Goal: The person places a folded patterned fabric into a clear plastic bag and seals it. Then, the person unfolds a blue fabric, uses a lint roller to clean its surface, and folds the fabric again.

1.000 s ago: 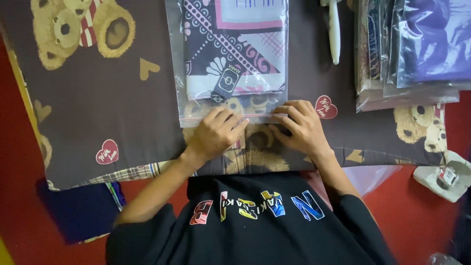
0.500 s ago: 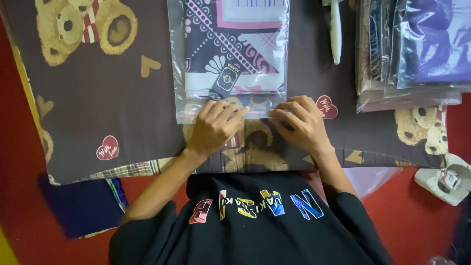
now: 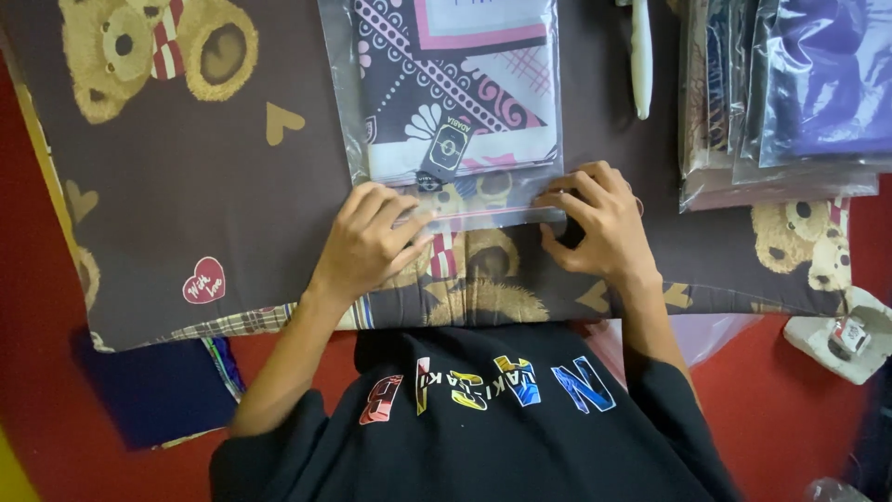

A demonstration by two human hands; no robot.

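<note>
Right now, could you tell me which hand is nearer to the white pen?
Right. The right hand sits below the white pen; the left hand is farther left.
</note>
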